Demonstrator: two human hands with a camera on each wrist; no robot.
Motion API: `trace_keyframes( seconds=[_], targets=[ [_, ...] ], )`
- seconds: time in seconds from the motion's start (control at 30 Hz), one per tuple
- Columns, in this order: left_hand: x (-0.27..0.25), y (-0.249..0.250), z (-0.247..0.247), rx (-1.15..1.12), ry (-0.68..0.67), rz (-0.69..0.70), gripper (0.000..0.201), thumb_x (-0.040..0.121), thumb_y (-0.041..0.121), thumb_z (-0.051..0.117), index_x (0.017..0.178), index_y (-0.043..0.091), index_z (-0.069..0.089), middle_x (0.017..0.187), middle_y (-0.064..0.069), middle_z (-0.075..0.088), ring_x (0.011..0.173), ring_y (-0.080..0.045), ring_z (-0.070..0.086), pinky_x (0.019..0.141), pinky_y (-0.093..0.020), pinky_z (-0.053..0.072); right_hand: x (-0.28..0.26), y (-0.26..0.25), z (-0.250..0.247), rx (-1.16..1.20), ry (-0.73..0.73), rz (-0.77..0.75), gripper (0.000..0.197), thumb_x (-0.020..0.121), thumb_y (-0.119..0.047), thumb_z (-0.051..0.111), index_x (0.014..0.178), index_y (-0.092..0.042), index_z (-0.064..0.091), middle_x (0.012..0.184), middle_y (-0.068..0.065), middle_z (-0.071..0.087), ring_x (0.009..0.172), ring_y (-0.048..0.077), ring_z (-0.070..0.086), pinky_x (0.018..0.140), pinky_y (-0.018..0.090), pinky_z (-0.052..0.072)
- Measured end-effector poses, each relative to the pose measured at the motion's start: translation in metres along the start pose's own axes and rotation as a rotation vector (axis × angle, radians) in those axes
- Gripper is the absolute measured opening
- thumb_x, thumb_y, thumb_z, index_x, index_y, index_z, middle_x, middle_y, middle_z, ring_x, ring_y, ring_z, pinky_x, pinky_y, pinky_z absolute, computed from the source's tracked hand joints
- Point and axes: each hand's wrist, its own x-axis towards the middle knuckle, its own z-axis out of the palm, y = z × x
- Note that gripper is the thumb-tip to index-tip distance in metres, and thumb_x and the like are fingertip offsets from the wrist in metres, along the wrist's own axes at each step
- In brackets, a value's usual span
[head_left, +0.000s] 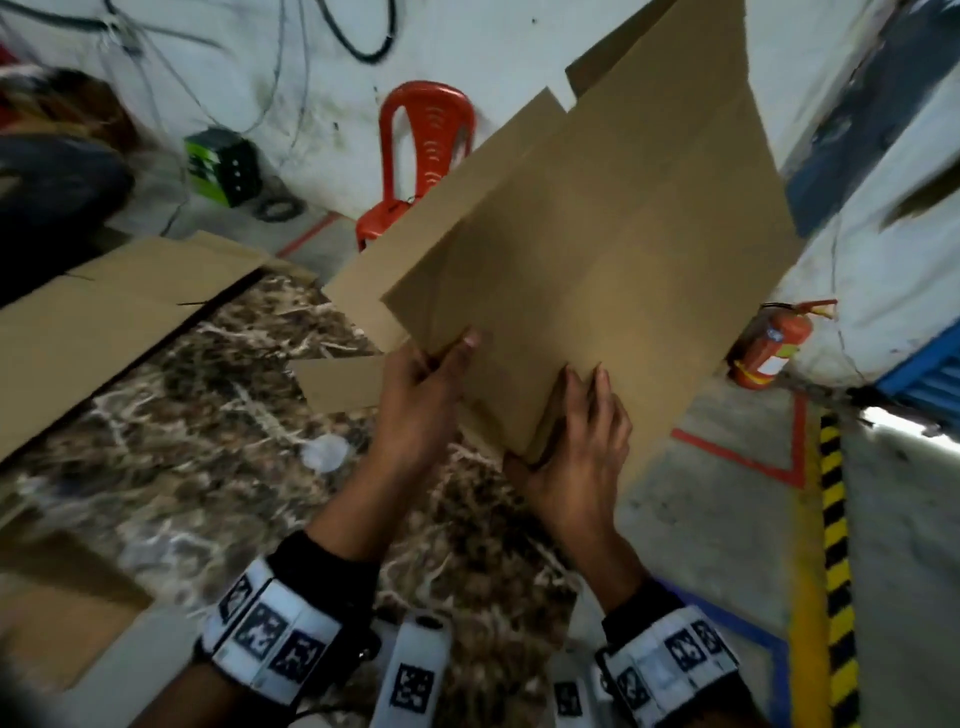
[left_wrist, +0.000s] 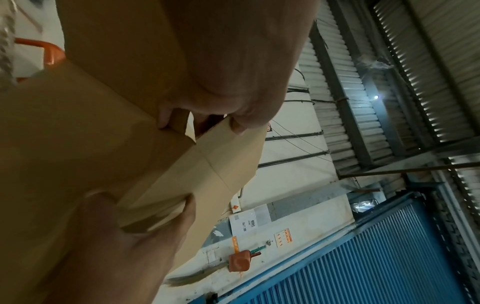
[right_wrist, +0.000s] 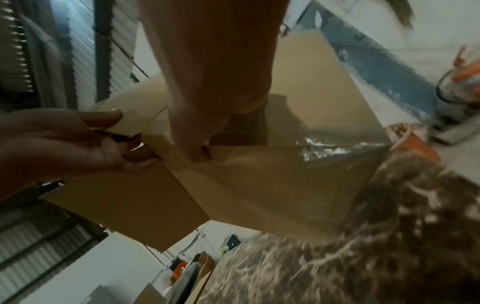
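Observation:
A flattened brown cardboard box (head_left: 597, 249) is held up in the air over a dark marbled table (head_left: 208, 441), tilted away from me. My left hand (head_left: 421, 384) grips its near left edge, thumb on top and fingers underneath. My right hand (head_left: 576, 441) holds the near bottom corner, fingers straight along the top face and thumb below. In the right wrist view the box's (right_wrist: 259, 185) underside shows a loose flap and a strip of clear tape (right_wrist: 337, 148), with the left hand (right_wrist: 64, 142) pinching the flap's edge. The left wrist view is mostly cardboard (left_wrist: 78, 144) and fingers (left_wrist: 161, 117).
Another flat cardboard sheet (head_left: 104, 317) lies on the table's far left. A red plastic chair (head_left: 421, 150) stands behind the box. A fire extinguisher (head_left: 769, 343) sits on the floor at right, near a blue shutter (head_left: 924, 374) and yellow-black floor marking (head_left: 836, 545).

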Motion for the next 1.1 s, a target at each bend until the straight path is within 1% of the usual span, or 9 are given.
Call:
trace_keyframes(
  seconds=[0.17, 0.33, 0.47, 0.6, 0.73, 0.83, 0.9, 1.0, 1.1],
  targets=[
    [-0.031, 0.030, -0.062, 0.287, -0.033, 0.140, 0.052, 0.086, 0.041, 0.059, 0.085, -0.010, 0.059, 0.080, -0.031, 0.062, 0.070, -0.020, 0.057, 0.058, -0.043, 0.044, -0.048, -0.061, 0.016, 0.102, -0.068, 0.018, 0.115, 0.059, -0.049, 0.080, 0.153, -0.015, 0.022, 0.157, 0.018, 0.024, 0.137, 0.039, 0.029, 0.111, 0.052, 0.032],
    [-0.072, 0.048, -0.090, 0.812, -0.146, 0.287, 0.027, 0.096, 0.012, 0.053, 0.072, 0.023, 0.051, 0.059, 0.011, 0.051, 0.057, -0.003, 0.054, 0.047, -0.014, 0.030, -0.093, -0.084, 0.037, 0.144, -0.192, -0.054, 0.107, 0.066, -0.063, 0.059, 0.151, -0.006, 0.027, 0.152, 0.016, 0.036, 0.142, 0.033, 0.029, 0.113, 0.045, 0.032],
    [-0.101, 0.045, -0.100, 1.125, -0.330, 0.137, 0.016, 0.096, 0.008, 0.048, 0.109, 0.004, 0.055, 0.086, -0.005, 0.065, 0.089, -0.032, 0.063, 0.058, -0.019, 0.042, -0.125, -0.074, 0.054, 0.123, -0.238, -0.105, 0.099, 0.075, -0.063, 0.053, 0.152, -0.005, 0.028, 0.152, 0.014, 0.038, 0.143, 0.033, 0.031, 0.108, 0.046, 0.040],
    [-0.129, 0.066, -0.105, 1.472, -0.482, 0.180, 0.029, 0.093, 0.018, 0.051, 0.122, 0.018, 0.055, 0.108, -0.007, 0.068, 0.100, -0.032, 0.063, 0.075, -0.042, 0.053, -0.130, -0.067, 0.055, 0.214, -0.270, 0.025, 0.097, 0.077, -0.052, 0.066, 0.153, -0.006, 0.027, 0.153, 0.014, 0.036, 0.140, 0.032, 0.035, 0.109, 0.043, 0.038],
    [-0.129, 0.121, -0.116, 1.428, -0.245, 0.469, 0.021, 0.093, 0.017, 0.054, 0.109, 0.021, 0.068, 0.088, -0.004, 0.071, 0.078, -0.025, 0.067, 0.063, -0.035, 0.051, -0.137, -0.056, 0.045, 0.540, -0.298, 0.215, 0.086, 0.079, -0.045, 0.067, 0.151, -0.021, 0.027, 0.148, 0.001, 0.042, 0.135, 0.022, 0.043, 0.111, 0.042, 0.039],
    [-0.090, 0.138, -0.131, 1.284, -0.196, 0.514, 0.020, 0.090, 0.011, 0.057, 0.102, 0.021, 0.070, 0.081, 0.002, 0.070, 0.073, -0.021, 0.066, 0.068, -0.032, 0.052, -0.139, -0.060, 0.017, 0.853, -0.217, 0.217, 0.070, 0.087, -0.041, 0.055, 0.150, -0.029, 0.026, 0.149, -0.019, 0.034, 0.135, -0.009, 0.034, 0.116, 0.033, 0.031],
    [-0.054, 0.130, -0.138, 1.231, -0.296, 0.465, 0.021, 0.091, 0.007, 0.055, 0.098, 0.018, 0.071, 0.083, 0.001, 0.070, 0.072, -0.017, 0.062, 0.067, -0.020, 0.050, -0.133, -0.072, -0.007, 0.985, -0.017, 0.256, 0.061, 0.092, -0.039, 0.050, 0.149, -0.027, 0.033, 0.151, -0.016, 0.036, 0.132, -0.015, 0.036, 0.114, 0.026, 0.034],
    [-0.004, 0.096, -0.150, 1.301, -0.600, 0.500, 0.020, 0.091, 0.005, 0.055, 0.104, 0.013, 0.068, 0.095, -0.004, 0.063, 0.091, -0.021, 0.060, 0.070, -0.001, 0.034, -0.105, -0.095, -0.028, 0.811, 0.158, 0.390, 0.072, 0.090, -0.065, 0.049, 0.149, -0.024, 0.040, 0.151, -0.005, 0.043, 0.136, 0.007, 0.043, 0.113, 0.038, 0.037],
    [0.040, 0.049, -0.171, 1.655, -0.743, 0.558, 0.044, 0.092, 0.024, 0.058, 0.135, 0.016, 0.051, 0.146, -0.017, 0.039, 0.141, -0.041, 0.026, 0.113, -0.048, 0.024, -0.081, -0.121, -0.029, 0.549, 0.047, 0.467, 0.107, 0.067, -0.091, 0.050, 0.150, -0.024, 0.035, 0.150, 0.001, 0.044, 0.135, 0.021, 0.044, 0.112, 0.048, 0.038]
  ],
)
